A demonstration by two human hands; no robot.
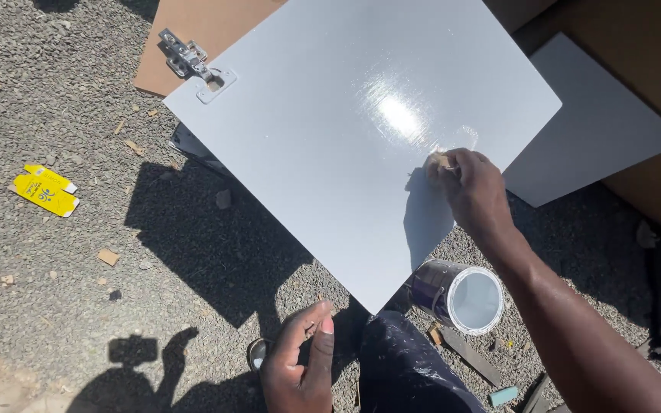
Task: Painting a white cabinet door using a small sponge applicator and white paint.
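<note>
- A flattened yellow carton (45, 190) lies on grey gravel (55, 99) at the far left, well apart from everything else, with small scraps of cardboard scattered near it.
- The shadow of a head-worn camera (133, 350) falls on the gravel at the lower left.
- A sheet of brown cardboard (193, 30) lies at the top, partly under the raised board.
- A metal hinge (193, 63) sits at the upper left corner of a large glossy white board (330, 138). The board is tilted like a diamond, raised off the ground and casting a dark shadow beneath it.
- The left hand (298, 367) is at the bottom centre, just below the lowest corner of the board. Its fingers are curled loosely inward and close together, thumb alongside; whether it holds anything cannot be told.
- A dark paint-spattered trouser leg (407, 367) shows just right of that hand.
- An open paint tin (459, 295) lies tilted on the gravel, its white inside facing the viewer, just below the board's right edge.
- The right hand (474, 183) rests on the board near its right corner, fingers pressed together and pinching a small tan pad (437, 162) against the wet, shining surface.
- A 2nd white board (598, 130) lies flat at the right on brown sheeting.
</note>
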